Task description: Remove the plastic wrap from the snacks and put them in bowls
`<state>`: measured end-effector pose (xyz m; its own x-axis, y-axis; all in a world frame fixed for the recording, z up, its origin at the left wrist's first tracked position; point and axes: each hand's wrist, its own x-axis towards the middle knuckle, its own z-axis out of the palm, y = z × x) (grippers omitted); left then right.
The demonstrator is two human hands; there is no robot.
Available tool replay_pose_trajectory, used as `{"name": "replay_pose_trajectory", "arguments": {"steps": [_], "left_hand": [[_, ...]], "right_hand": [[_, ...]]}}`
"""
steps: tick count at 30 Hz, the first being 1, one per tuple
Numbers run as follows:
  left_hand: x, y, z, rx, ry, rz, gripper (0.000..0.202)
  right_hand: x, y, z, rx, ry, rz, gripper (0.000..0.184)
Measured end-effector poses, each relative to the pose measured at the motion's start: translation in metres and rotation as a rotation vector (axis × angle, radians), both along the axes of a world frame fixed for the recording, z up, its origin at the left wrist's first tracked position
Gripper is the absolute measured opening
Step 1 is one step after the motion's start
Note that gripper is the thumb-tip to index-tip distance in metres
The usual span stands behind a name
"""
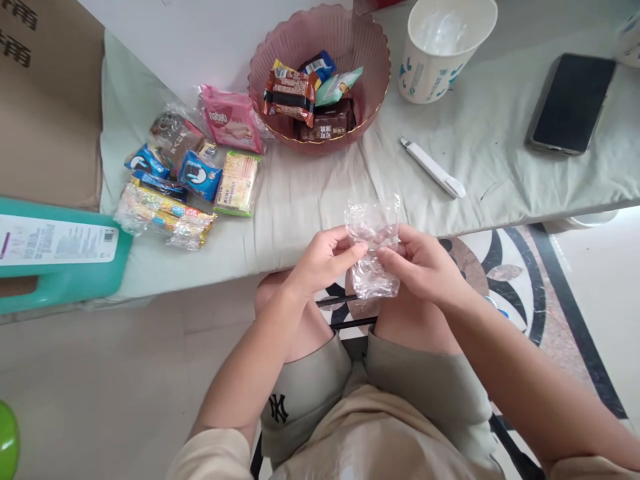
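Note:
Between my two hands a crinkled clear plastic bag [374,267] is held up over my knees, just off the table's front edge. My left hand [327,257] pinches its left side, thumb on top. On its right side my right hand [420,261] grips it the same way. No contents show inside the bag. Ahead of my hands lies a white utility knife [433,168]. Beyond that, a pink ribbed bowl [373,73] holds several wrapped snacks. Left of the bowl lie a pink wafer pack [233,121], a yellow-green biscuit pack [238,183] and small blue packs [200,175].
A paper cup [425,73] with clear plastic inside stands at the back. A black phone [573,103] lies at right on the cloth-covered table [310,200]. A teal jug [100,267] and a cardboard box [50,113] are at left.

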<state>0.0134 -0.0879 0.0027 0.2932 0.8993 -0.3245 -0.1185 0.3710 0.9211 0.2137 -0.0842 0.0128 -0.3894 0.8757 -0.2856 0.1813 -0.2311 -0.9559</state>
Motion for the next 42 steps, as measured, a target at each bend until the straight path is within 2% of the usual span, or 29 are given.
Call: {"name": "replay_pose_trajectory", "arguments": {"steps": [2, 6, 9, 11, 13, 15, 16, 18, 19, 21, 23, 25, 27, 29, 31, 32, 34, 36, 38, 40, 42], "left_hand": [[0.001, 0.003, 0.002, 0.018, 0.022, -0.039, 0.024], [0.002, 0.01, 0.002, 0.059, -0.115, -0.045, 0.026], [0.003, 0.018, 0.005, 0.114, -0.18, -0.061, 0.018], [0.005, 0.023, 0.008, 0.124, -0.185, -0.067, 0.024], [0.008, 0.029, 0.012, 0.132, -0.097, -0.069, 0.027], [0.013, 0.034, 0.013, 0.176, 0.047, -0.038, 0.016], [0.016, 0.036, 0.012, 0.21, 0.106, -0.018, 0.011], [0.023, 0.044, 0.01, 0.289, 0.135, 0.014, 0.025], [0.026, 0.049, 0.008, 0.325, 0.114, 0.029, 0.032], [0.031, 0.063, 0.007, 0.371, 0.057, 0.069, 0.042], [0.036, 0.082, 0.009, 0.393, 0.027, 0.13, 0.042], [0.039, 0.101, 0.012, 0.388, 0.041, 0.155, 0.031], [0.044, 0.116, 0.014, 0.379, 0.063, 0.136, 0.017], [0.049, 0.128, 0.015, 0.375, 0.082, 0.1, 0.009], [0.055, 0.137, 0.018, 0.398, 0.113, 0.084, 0.006], [0.058, 0.142, 0.02, 0.418, 0.136, 0.086, 0.007], [0.062, 0.154, 0.029, 0.481, 0.184, 0.104, 0.01], [0.065, 0.167, 0.04, 0.548, 0.217, 0.122, 0.014], [0.066, 0.177, 0.053, 0.595, 0.233, 0.13, 0.017], [0.064, 0.182, 0.065, 0.627, 0.245, 0.135, 0.018], [0.062, 0.181, 0.072, 0.648, 0.253, 0.14, 0.017]], "right_hand": [[0.004, 0.001, -0.004, -0.033, 0.068, -0.016, 0.026], [0.006, 0.005, -0.01, -0.005, 0.275, -0.093, 0.02], [0.007, 0.011, -0.012, -0.039, 0.345, -0.11, 0.022], [0.008, 0.014, -0.013, -0.079, 0.346, -0.109, 0.032], [0.009, 0.017, -0.013, -0.063, 0.31, -0.157, 0.038], [0.008, 0.018, -0.011, -0.045, 0.271, -0.206, 0.034], [0.007, 0.019, -0.01, -0.041, 0.257, -0.224, 0.041], [0.005, 0.021, -0.007, -0.028, 0.233, -0.249, 0.059], [0.006, 0.024, -0.005, -0.009, 0.21, -0.266, 0.057], [0.012, 0.037, 0.002, 0.091, 0.111, -0.344, 0.037], [0.023, 0.06, 0.016, 0.255, -0.043, -0.443, 0.019], [0.035, 0.094, 0.037, 0.471, -0.224, -0.543, 0.011], [0.045, 0.134, 0.062, 0.704, -0.405, -0.608, 0.016], [0.048, 0.177, 0.084, 0.846, -0.582, -0.567, 0.024], [0.044, 0.22, 0.098, 0.839, -0.78, -0.386, 0.031], [0.04, 0.24, 0.1, 0.822, -0.893, -0.239, 0.034], [0.029, 0.277, 0.099, 0.744, -1.105, 0.002, 0.04], [0.019, 0.308, 0.094, 0.645, -1.181, 0.137, 0.038], [0.013, 0.334, 0.089, 0.522, -1.154, 0.243, 0.026], [0.011, 0.355, 0.087, 0.407, -1.036, 0.319, 0.019], [0.013, 0.372, 0.082, 0.417, -0.768, 0.228, 0.025]]}}
